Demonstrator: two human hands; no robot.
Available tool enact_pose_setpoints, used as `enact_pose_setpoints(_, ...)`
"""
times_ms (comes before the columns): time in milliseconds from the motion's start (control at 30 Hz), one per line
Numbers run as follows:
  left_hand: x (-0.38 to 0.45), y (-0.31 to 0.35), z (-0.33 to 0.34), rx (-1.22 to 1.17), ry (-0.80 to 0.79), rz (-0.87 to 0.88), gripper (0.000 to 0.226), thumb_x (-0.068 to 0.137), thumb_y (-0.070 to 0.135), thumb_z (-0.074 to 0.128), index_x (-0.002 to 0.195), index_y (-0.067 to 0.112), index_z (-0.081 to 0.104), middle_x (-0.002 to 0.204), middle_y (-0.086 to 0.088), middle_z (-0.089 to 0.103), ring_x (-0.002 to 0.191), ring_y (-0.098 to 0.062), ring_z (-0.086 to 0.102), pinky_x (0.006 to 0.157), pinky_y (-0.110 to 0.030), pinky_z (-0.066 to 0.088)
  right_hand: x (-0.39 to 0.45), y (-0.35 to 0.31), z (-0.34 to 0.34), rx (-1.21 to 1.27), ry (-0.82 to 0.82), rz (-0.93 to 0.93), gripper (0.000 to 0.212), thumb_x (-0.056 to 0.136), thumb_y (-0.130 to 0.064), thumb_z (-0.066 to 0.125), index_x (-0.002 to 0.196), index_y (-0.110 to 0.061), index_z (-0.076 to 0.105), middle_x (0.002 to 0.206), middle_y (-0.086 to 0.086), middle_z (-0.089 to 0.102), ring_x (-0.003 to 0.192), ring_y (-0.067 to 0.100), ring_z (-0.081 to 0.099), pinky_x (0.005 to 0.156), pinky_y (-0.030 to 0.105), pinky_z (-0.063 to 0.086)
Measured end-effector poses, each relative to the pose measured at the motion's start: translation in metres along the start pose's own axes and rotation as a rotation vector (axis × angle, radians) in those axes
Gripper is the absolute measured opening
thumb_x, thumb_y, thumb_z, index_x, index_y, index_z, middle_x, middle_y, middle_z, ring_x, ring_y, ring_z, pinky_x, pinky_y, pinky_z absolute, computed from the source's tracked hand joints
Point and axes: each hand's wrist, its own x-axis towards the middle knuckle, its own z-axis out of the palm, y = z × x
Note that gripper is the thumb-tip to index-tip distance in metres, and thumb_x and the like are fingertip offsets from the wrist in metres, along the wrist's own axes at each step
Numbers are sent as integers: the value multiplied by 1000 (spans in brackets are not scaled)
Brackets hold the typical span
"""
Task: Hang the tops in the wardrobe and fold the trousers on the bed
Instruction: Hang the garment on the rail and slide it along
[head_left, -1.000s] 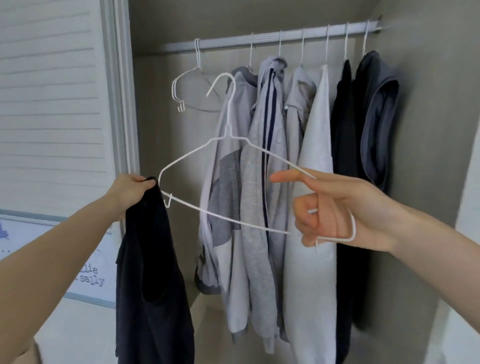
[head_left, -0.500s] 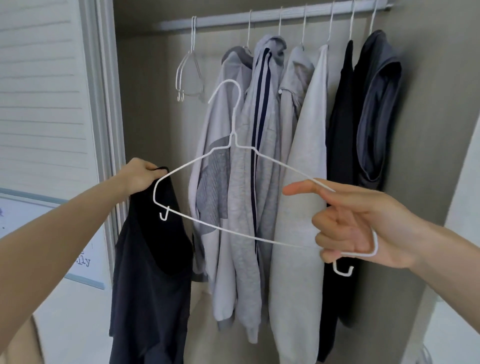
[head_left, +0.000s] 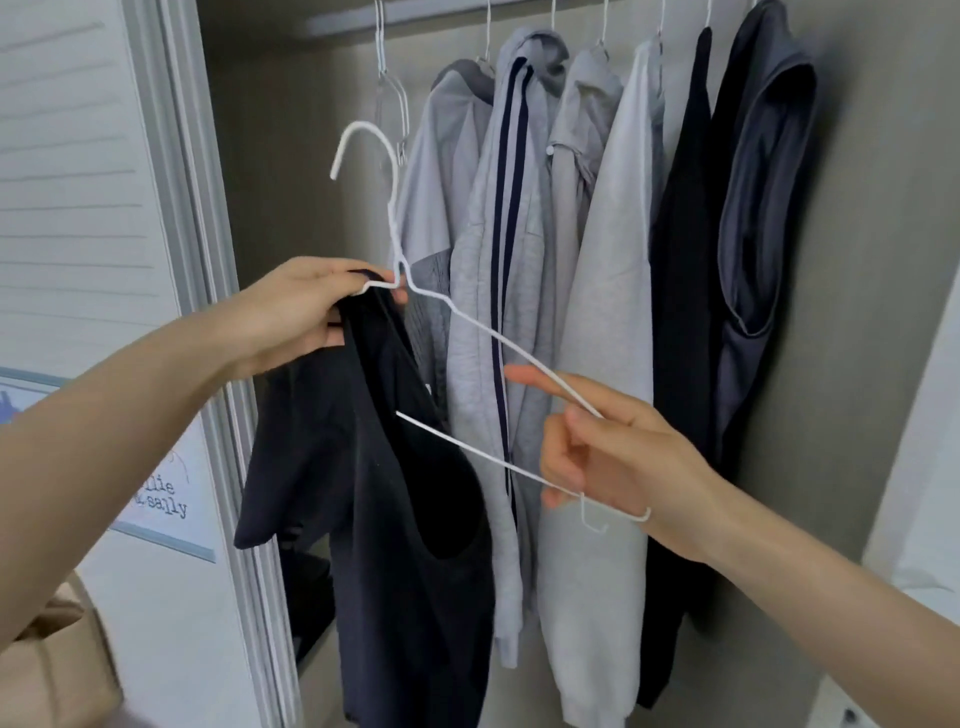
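Note:
A dark sleeveless top (head_left: 410, 545) hangs from my left hand (head_left: 301, 312), which grips its shoulder strap together with the neck of a white wire hanger (head_left: 498, 338). The hanger's left arm is inside the top, hidden by the fabric. My right hand (head_left: 613, 457) pinches the hanger's right end, with the index finger stretched along the wire. Both hands are in front of the open wardrobe, below the rail (head_left: 415, 10).
Several grey and dark tops (head_left: 597, 312) hang on the rail to the right. Empty hangers (head_left: 389, 98) hang at the rail's left end. The wardrobe's door frame (head_left: 182, 208) stands at left, a beige object (head_left: 52, 660) at bottom left.
The hanger's left arm has gone into the dark top. My left hand moved right to the hanger's neck, and my view dropped lower and closer.

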Motion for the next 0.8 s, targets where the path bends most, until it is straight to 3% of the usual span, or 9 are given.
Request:
enact_pose_setpoints(100, -13, 15, -20, 8, -112, 13, 36, 102, 17, 40, 126, 27, 65, 111, 0, 69, 93, -14, 65, 81, -34, 58, 1, -3, -6, 77, 23, -75, 40, 93, -24, 48, 132, -21, 57, 67, 3, 45, 68, 16, 45, 69, 41, 52)
enact_pose_setpoints(167, -17, 20, -31, 471, -50, 178, 31, 102, 31, 46, 128, 38, 61, 113, 1, 68, 100, -12, 64, 90, -31, 55, 1, -4, -10, 167, 44, -92, 43, 91, -25, 50, 134, -20, 56, 70, 3, 44, 72, 17, 45, 68, 42, 50)
enact_pose_setpoints(233, -13, 19, -36, 1107, 99, 412, 43, 93, 57, 49, 131, 39, 55, 121, 10, 61, 113, -14, 51, 103, -35, 38, 1, -3, -12, 233, 20, -99, 45, 92, -25, 50, 137, -19, 52, 70, 3, 44, 72, 18, 46, 67, 39, 47)
enact_pose_setpoints(267, -10, 18, -34, 1236, 157, 443, 49, 88, 64, 44, 129, 38, 54, 120, 12, 58, 113, -16, 42, 101, -38, 29, 2, -3, -11, 270, -14, -99, 46, 93, -26, 51, 138, -17, 51, 70, 2, 44, 72, 18, 47, 67, 38, 46)
enact_pose_setpoints(400, -7, 16, -16, 1033, 136, 512, 28, 96, 46, 44, 87, 22, 52, 78, -1, 50, 84, -8, 44, 82, -25, 30, 5, 5, -3, 359, -189, -75, 51, 97, -36, 50, 141, -13, 45, 80, 3, 53, 83, 21, 52, 75, 41, 45)
enact_pose_setpoints(467, -6, 13, -10, 900, 176, 586, 37, 103, 30, 44, 69, 17, 41, 63, -1, 37, 61, -5, 38, 62, -17, 30, 10, 8, -2, 494, -250, -1, 60, 96, -54, 41, 139, -13, 49, 98, 4, 58, 99, 24, 52, 83, 46, 44)
enact_pose_setpoints(600, -4, 12, -9, 784, 220, 520, 42, 104, 24, 42, 77, -7, 50, 72, -26, 44, 64, -23, 40, 60, -24, 31, 22, 24, 12, 955, 32, 148, 51, 92, -47, 44, 110, -8, 71, 112, 11, 64, 110, 36, 59, 87, 54, 49)
enact_pose_setpoints(700, -1, 10, -9, 782, 240, 509, 42, 105, 27, 40, 80, -5, 53, 78, -27, 52, 74, -33, 47, 64, -28, 34, 29, 50, 39, 690, 52, 254, 38, 86, -18, 53, 120, -4, 64, 120, 15, 64, 118, 31, 59, 88, 47, 53)
enact_pose_setpoints(800, 1, 10, -9, 809, 262, 513, 37, 104, 30, 40, 81, 10, 60, 75, -14, 56, 70, -19, 50, 64, -15, 35, 28, 70, 66, -169, -24, 246, 44, 91, -17, 54, 134, -24, 53, 132, -9, 57, 125, 0, 48, 95, 13, 41)
